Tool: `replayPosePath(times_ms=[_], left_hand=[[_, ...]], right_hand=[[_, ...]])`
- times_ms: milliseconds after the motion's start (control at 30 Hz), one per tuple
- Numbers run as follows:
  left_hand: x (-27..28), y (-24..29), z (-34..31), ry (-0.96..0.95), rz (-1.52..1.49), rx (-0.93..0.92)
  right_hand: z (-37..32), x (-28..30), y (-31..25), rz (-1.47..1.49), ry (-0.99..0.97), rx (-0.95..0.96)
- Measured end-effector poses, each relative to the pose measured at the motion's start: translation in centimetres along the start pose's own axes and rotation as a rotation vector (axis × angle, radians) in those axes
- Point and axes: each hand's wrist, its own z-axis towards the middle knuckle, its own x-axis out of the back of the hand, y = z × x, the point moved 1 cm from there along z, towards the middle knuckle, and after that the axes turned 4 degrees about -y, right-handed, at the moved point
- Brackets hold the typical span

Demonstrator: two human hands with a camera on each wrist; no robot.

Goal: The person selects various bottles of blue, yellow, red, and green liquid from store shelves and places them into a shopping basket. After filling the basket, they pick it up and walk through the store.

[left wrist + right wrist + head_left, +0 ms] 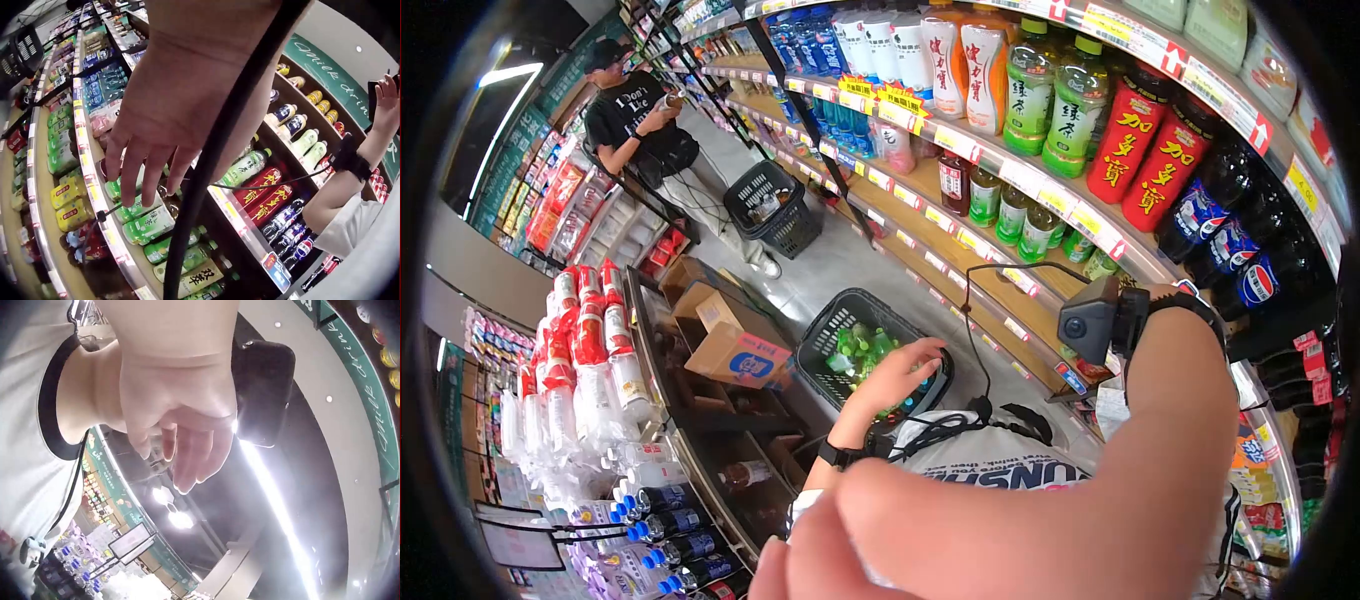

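Observation:
My left hand (900, 375) hangs over a black shopping basket (820, 375) on the floor in the head view, its fingers loose and holding nothing. Green-labelled bottles (860, 350) lie in that basket, partly hidden by the hand. In the left wrist view the same hand (162, 112) shows in front of the drink shelves. My right hand (1000, 530) is raised close to the head camera, large and blurred. In the right wrist view this hand (181, 425) has slightly bent fingers with nothing visible in them, right beside a dark rectangular device (265, 394).
Shelves of green tea bottles (1030, 90), red drink bottles (1125, 140) and cola bottles (1235, 250) rise at right. A cardboard box (735, 345) and stacked bags (590, 330) stand at left. Farther off, a person (640, 120) sits near another basket (775, 205). A cable (970, 300) loops across.

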Motion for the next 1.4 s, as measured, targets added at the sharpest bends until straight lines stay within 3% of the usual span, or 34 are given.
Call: replayPosePath(times_ms=[367,467,800,1100,1233,1300,1400], left_hand=[[3.6,-1.8,1.6,-0.107,-0.024,-0.002],[4.5,-2.5,2.5,-0.151,-0.038,-0.013],[6.6,-4.3,4.7,-0.307,-0.016,-0.079],[8.1,-6.4,4.4,-0.399,-0.1,-0.067],[8.2,-7.7,4.1,-0.397,-0.099,-0.096],[8.2,-7.9,4.0,-0.402,-0.108,-0.087],[8.2,-7.4,4.6,-0.426,-0.103,-0.075]], right_hand=[[2.3,0.3,-0.1,-0.111,-0.077,-0.541],[3.1,-0.3,0.2,-0.143,-0.075,-0.614],[4.4,-5.3,1.1,-0.237,-0.062,-0.253],[7.2,-6.1,0.3,-0.416,-0.074,-0.028],[7.8,-5.9,1.7,-0.341,0.071,0.237],[7.7,-6.8,1.6,-0.464,0.241,0.405],[6.9,-7.8,0.5,-0.566,0.351,0.472]])
